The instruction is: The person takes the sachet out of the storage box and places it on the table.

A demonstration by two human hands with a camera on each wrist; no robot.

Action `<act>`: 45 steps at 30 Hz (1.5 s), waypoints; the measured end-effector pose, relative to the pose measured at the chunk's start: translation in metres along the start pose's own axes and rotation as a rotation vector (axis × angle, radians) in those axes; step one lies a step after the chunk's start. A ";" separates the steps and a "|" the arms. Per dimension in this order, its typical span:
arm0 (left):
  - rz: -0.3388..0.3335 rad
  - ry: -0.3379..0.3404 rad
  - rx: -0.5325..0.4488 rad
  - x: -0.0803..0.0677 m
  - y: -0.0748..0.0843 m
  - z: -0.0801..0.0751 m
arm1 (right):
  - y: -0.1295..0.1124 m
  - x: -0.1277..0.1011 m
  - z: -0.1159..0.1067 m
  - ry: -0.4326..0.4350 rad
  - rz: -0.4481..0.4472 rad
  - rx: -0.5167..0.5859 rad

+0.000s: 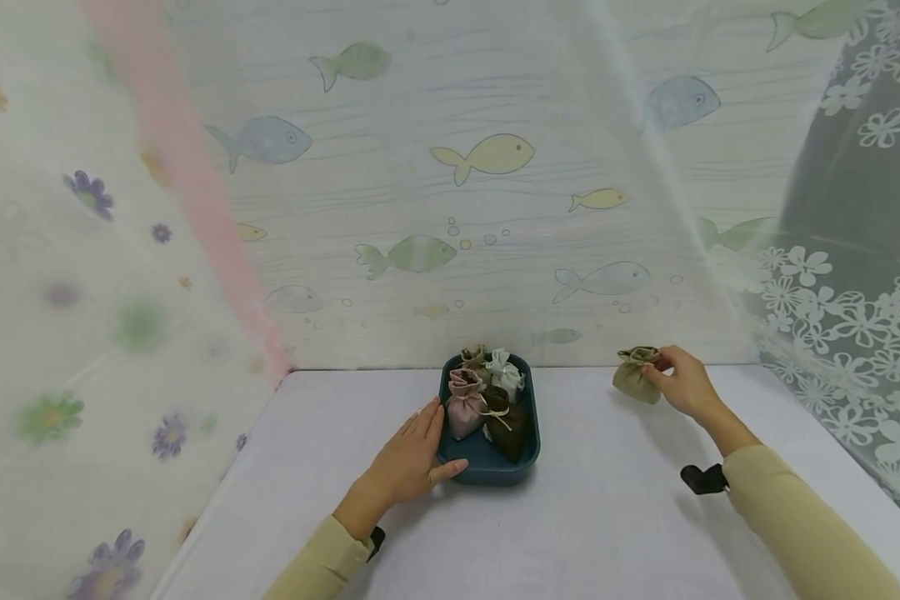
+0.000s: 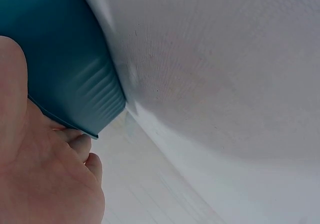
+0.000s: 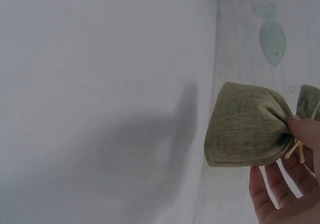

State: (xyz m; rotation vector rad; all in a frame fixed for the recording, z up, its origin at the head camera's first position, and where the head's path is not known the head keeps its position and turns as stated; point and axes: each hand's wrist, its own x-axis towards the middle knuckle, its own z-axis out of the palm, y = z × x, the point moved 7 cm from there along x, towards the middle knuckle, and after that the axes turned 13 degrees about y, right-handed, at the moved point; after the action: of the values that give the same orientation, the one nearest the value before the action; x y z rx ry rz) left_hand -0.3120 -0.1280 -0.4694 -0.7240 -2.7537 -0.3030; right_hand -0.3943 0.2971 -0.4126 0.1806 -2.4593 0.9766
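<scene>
The left hand [image 1: 408, 462] lies flat and open against the blue tray [image 1: 487, 471], fingers straight along its 9 o'clock wall, thumb at the near rim: it steadies the tray, grips nothing. Inside sit four small tied pouches: a pink pouch [image 1: 465, 407], a dark brown pouch [image 1: 508, 425], a white pouch [image 1: 506, 373] and a tan pouch [image 1: 474, 356] at 12 o'clock. Well off at the tray's 3 o'clock, the right hand [image 1: 686, 385] pinches the olive pouch [image 1: 636, 377] by its gathered neck, held near the table [image 1: 607, 517]. By the look of it, this is the carrying step between tray and table; the next move calls for a steady pinch. The left wrist view shows only tray wall [image 2: 65, 78] and fingertips [image 2: 82, 144], no pouches. The right wrist view alone reveals the olive pouch's [image 3: 245, 126] coarse weave and pale drawstring [image 3: 295, 149]; whether it touches the cloth, neither view settles.
</scene>
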 end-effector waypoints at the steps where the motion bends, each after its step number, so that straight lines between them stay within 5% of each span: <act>1: -0.002 -0.002 -0.004 0.000 0.000 0.000 | 0.002 0.000 0.001 0.001 0.006 -0.001; 10: 0.009 0.012 -0.033 -0.001 0.003 -0.004 | 0.022 -0.001 0.008 0.033 0.043 -0.013; 19: 0.010 0.015 -0.038 0.000 0.006 -0.009 | 0.035 -0.005 0.018 -0.025 0.108 -0.019; 45: -0.008 -0.006 -0.042 -0.002 0.007 -0.011 | 0.037 -0.023 -0.007 -0.047 0.103 -0.054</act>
State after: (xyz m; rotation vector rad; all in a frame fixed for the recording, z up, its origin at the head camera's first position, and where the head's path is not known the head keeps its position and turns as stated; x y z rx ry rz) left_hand -0.3047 -0.1257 -0.4582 -0.7254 -2.7646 -0.3616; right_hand -0.3821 0.3281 -0.4418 0.0598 -2.5571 0.9570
